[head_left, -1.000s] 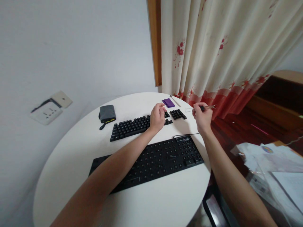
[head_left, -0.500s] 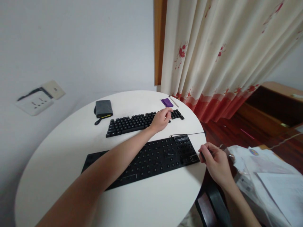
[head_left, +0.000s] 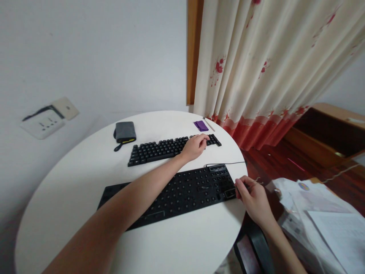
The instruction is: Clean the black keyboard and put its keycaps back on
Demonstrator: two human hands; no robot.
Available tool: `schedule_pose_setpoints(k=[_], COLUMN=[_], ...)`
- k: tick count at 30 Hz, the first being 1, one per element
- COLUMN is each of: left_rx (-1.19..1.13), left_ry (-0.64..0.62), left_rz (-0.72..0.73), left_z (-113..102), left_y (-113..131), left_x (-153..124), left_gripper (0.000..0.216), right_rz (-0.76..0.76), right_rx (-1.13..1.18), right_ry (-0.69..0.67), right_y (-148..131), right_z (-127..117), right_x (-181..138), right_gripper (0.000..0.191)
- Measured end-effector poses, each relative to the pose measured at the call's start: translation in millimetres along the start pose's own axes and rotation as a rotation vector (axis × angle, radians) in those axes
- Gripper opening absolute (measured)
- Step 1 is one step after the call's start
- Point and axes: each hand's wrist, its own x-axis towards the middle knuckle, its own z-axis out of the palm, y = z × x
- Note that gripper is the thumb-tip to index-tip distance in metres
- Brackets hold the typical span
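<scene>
Left hand point(head_left: 195, 146) rests loosely curled, holding nothing, on the right end of far keyboard point(head_left: 155, 150). Right hand point(head_left: 253, 198), nearer the body, pinches a thin tool point(head_left: 257, 180) at the right edge of near keyboard point(head_left: 182, 194).

Your left hand point(head_left: 195, 146) lies on the right part of the far keyboard point(head_left: 159, 149). It is black with raised, white-lettered keys and lies flat and slightly aslant on the table. The near keyboard point(head_left: 176, 196) is black, bigger and flatter, and lies at the same slant. At its right end, your right hand point(head_left: 253, 198) pinches a thin tool point(head_left: 257, 180), mostly hidden by the fingers.
</scene>
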Motion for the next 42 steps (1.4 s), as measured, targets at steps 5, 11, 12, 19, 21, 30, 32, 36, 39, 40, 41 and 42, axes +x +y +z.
schedule_pose_setpoints(k=[5, 11, 12, 19, 21, 30, 32, 36, 39, 40, 41, 42], left_rx=[-0.014, -0.024, -0.025, -0.031, -0.032, -0.012, -0.014, -0.009, -0.017, -0.028, -0.044, -0.065], left_ry=[-0.016, -0.024, -0.026, -0.04, -0.038, -0.049, -0.05, -0.067, -0.076, -0.081, -0.085, -0.091], left_rz=[-0.015, -0.018, -0.018, -0.025, -0.022, -0.003, -0.006, -0.011, -0.011, -0.008, -0.002, 0.005], left_z=[3.6, 6.4, 6.3, 4.7, 4.2, 3.1, 2.7, 2.6, 2.5, 2.3, 2.0, 1.7], left_y=[-2.8, -2.2, -1.7, 1.0, 0.8, -0.8, -0.3, 1.2, 3.5, 4.4, 5.4, 6.2], left_x=[-0.6, -1.2, -1.1, -1.8, -2.1, -2.8, -2.6, -1.7, -1.1, -1.0, -1.0, -1.1], left_gripper=[0.024, 0.024, 0.023, 0.022, 0.022, 0.022, 0.023, 0.024, 0.023, 0.023, 0.024, 0.026], right_rz=[0.031, -0.031, -0.065, -0.184, -0.168, 0.038, 0.075, 0.085, 0.019, -0.019, -0.07, -0.117], right_rx=[0.018, -0.148, -0.2, -0.479, -0.421, -0.008, 0.065, 0.224, 0.317, 0.329, 0.333, 0.327], right_ry=[-0.11, -0.191, -0.186, -0.127, -0.145, -0.061, -0.002, 0.035, 0.108, 0.152, 0.185, 0.207], right_y=[0.6, -13.2, -16.2, -23.5, -19.6, -4.6, -5.2, -9.8, -19.0, -22.8, -26.5, -29.7], right_z=[0.1, 4.0, 6.9, 21.0, 17.9, 14.5, 11.9, 3.2, 0.2, 0.7, 2.2, 4.7], right_x=[3.7, 0.8, -0.4, -3.8, -2.7, -2.2, -0.9, 7.7, 29.9, 41.9, 56.0, 71.9], right_gripper=[0.04, 0.037, 0.036, 0.028, 0.031, 0.041, 0.042, 0.04, 0.038, 0.037, 0.037, 0.037])
